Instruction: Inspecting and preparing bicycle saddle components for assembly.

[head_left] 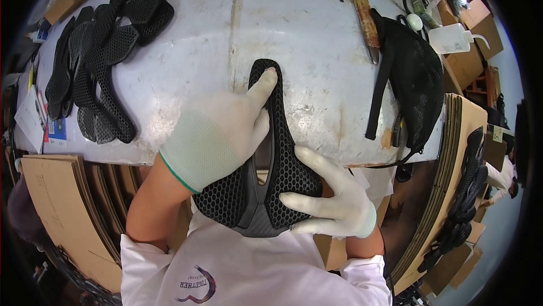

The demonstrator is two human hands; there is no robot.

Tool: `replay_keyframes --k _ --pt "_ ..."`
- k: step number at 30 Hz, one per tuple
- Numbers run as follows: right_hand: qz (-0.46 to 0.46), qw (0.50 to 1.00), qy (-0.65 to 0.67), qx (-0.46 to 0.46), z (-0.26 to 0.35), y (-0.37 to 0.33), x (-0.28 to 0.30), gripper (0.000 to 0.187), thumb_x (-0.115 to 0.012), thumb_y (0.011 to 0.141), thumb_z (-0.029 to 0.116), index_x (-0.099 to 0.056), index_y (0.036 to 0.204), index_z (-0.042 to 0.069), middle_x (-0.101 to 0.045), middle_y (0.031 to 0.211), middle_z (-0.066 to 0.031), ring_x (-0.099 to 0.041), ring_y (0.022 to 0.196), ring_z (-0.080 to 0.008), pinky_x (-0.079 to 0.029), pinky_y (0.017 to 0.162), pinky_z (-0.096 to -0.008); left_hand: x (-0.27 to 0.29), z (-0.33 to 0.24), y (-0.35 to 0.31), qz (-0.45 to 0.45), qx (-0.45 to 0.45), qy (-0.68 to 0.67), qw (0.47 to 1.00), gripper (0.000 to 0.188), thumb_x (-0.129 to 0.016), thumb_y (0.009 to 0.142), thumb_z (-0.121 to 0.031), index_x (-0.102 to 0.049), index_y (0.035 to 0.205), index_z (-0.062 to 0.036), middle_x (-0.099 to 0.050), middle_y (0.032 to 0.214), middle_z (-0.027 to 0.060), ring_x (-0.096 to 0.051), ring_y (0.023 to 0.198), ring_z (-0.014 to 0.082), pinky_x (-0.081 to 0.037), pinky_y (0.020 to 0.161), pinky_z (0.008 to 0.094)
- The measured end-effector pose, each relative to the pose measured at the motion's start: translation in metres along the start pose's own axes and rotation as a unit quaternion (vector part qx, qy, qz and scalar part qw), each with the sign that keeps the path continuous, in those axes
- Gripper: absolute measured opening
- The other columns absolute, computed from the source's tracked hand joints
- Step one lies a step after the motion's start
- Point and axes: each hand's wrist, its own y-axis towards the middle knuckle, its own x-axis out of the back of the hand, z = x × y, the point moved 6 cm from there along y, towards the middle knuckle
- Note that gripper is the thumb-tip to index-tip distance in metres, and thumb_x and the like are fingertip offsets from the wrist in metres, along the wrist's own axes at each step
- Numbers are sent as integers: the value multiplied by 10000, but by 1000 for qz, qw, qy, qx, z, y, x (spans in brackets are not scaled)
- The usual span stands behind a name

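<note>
A black bicycle saddle (293,179) with honeycomb padding and a long central opening lies between my hands, its narrow nose pointing away and its wide rear close to my shirt. My left hand (223,125), in a white knit glove with a green cuff edge, grips the nose part. Its index finger presses on the tip, with the thumb along the opening. On the right rear wing, my gloved right hand (336,195) holds the edge with its fingers spread over the honeycomb. The underside of the saddle is hidden.
Several black honeycomb pads (104,51) are piled at the table's far left. To the right lie a worn flat wooden strip (363,14) and a black cloth bag (416,74), near a white squeeze bottle (452,39). Cardboard sheets (59,198) stand below the table's front edge.
</note>
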Motion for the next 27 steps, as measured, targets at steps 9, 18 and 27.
replay_keyframes --k 9,18,27 --pt "33 999 -13 -11 4 -1 -3 502 -814 849 421 -764 1254 127 -389 1570 -375 -525 1364 -524 -470 1121 -524 -2 1 -3 -22 11 -14 1000 553 -626 952 -151 -565 1497 -76 -641 703 268 -668 638 420 -526 629 483" --pt "23 999 -29 -30 13 11 5 538 -896 715 362 -812 1166 83 -499 1481 -401 -620 1289 -512 -473 1119 -490 -5 3 -3 -23 8 -7 1000 545 -625 956 -142 -571 1495 -87 -636 689 252 -667 621 399 -527 619 472" --pt "50 999 13 -18 8 0 -8 600 -896 800 371 -724 1298 84 -325 1608 -397 -441 1426 -588 -438 1162 -551 -8 4 -4 -17 46 19 999 514 -598 978 -145 -575 1488 -85 -649 692 239 -672 617 389 -527 603 477"
